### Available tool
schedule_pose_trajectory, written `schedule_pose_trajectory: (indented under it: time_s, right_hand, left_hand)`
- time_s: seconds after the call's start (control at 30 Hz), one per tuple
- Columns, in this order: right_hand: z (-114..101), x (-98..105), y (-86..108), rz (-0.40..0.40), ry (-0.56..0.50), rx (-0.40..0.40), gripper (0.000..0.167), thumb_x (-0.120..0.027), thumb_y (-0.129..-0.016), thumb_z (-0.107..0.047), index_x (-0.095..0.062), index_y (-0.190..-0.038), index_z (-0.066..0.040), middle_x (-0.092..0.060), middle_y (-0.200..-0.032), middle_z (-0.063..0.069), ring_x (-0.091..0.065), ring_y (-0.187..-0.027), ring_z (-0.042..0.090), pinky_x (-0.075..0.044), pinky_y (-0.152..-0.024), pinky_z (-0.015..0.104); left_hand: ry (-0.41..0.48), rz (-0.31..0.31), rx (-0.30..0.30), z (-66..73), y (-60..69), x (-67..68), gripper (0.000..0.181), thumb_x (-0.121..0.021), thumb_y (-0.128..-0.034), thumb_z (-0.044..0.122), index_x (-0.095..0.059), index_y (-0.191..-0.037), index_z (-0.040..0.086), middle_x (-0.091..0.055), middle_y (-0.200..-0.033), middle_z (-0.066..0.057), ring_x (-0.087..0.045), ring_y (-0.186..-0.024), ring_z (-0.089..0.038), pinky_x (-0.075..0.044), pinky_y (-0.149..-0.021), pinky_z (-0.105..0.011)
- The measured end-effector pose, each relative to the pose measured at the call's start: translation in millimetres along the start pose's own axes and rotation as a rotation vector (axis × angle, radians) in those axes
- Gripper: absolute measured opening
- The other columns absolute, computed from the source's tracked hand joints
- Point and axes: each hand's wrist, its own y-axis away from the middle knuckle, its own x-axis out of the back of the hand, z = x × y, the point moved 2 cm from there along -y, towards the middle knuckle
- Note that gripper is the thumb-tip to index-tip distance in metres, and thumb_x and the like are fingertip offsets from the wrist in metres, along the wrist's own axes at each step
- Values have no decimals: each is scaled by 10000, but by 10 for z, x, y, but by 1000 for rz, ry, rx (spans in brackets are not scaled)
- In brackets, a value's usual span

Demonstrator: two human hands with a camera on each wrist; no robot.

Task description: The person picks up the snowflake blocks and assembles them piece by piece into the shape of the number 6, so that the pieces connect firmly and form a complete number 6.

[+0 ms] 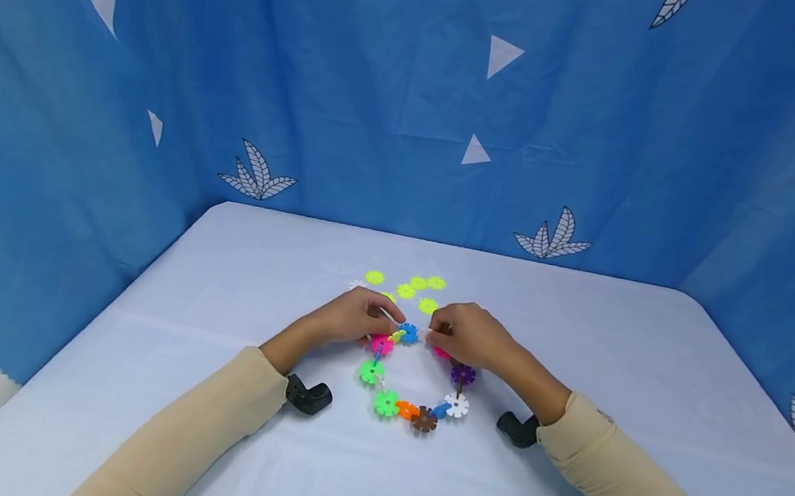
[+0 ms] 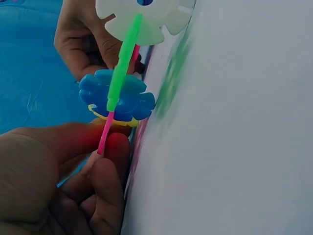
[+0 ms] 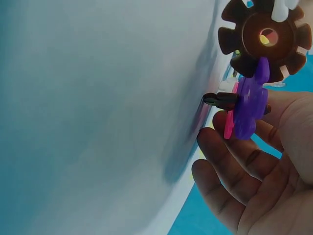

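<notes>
A ring of interlocking plastic snowflake discs lies on the table, with a blue disc (image 1: 408, 333) at its far side between the hands. My left hand (image 1: 355, 317) pinches the chain near a pink disc (image 1: 381, 346) and a yellow disc (image 1: 397, 336). From the left wrist view, a pink edge-on disc (image 2: 104, 133) meets the fingertips, below a green disc (image 2: 122, 68). With thumb and fingers my right hand (image 1: 476, 336) pinches the chain's other end. Close to it are a pink disc (image 3: 229, 125) and a purple disc (image 3: 250, 107); the fingers partly hide the held piece.
Several loose yellow-green discs (image 1: 405, 291) lie beyond the hands, with a whitish disc (image 1: 357, 284) beside them. Two black curved objects (image 1: 309, 396) sit by the wrists. A blue patterned curtain (image 1: 401, 99) hangs behind the white table (image 1: 215, 275).
</notes>
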Motion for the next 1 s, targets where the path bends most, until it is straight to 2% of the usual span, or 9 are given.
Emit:
schedule_pose_trajectory:
  time_s: [0.2,0.47,0.8,1.0]
  right_hand:
    - [18,-29,10,-13,-29,-10,140,-741,-941,-161,-690,-810,-167,-578,-695,-56,-531,-632,134,-481,-593,291]
    - [-22,-45,-21,-32,12,-20,165,-748,-939,-177,-682,-788,-171,-535,-647,-40,-517,-596,135,-439,-554,281]
    - [-89,-43,-16,2,82,-31,117,-785,-909,-195,-722,-815,-166,-557,-650,-72,-514,-606,130,-453,-557,272]
    - [-95,-37,-20,9,65,20,119,-789,-902,-163,-731,-800,-150,-551,-626,-73,-502,-597,128,-445,-538,272]
  left_hand:
    - [12,43,19,-1,-1,-54,159,-708,-962,153,-754,-1088,69,-731,-929,-3,-603,-762,-139,-496,-616,-273]
    - [16,99,20,7,-7,-99,114,-717,-940,80,-779,-1032,56,-732,-940,-3,-646,-880,-149,-543,-784,-293]
    - [25,133,24,17,-14,-136,73,-747,-917,67,-792,-973,53,-717,-873,-7,-633,-839,-161,-528,-732,-280]
    - [26,141,40,12,-23,-142,75,-742,-918,52,-791,-974,58,-717,-860,-7,-632,-821,-148,-528,-718,-265]
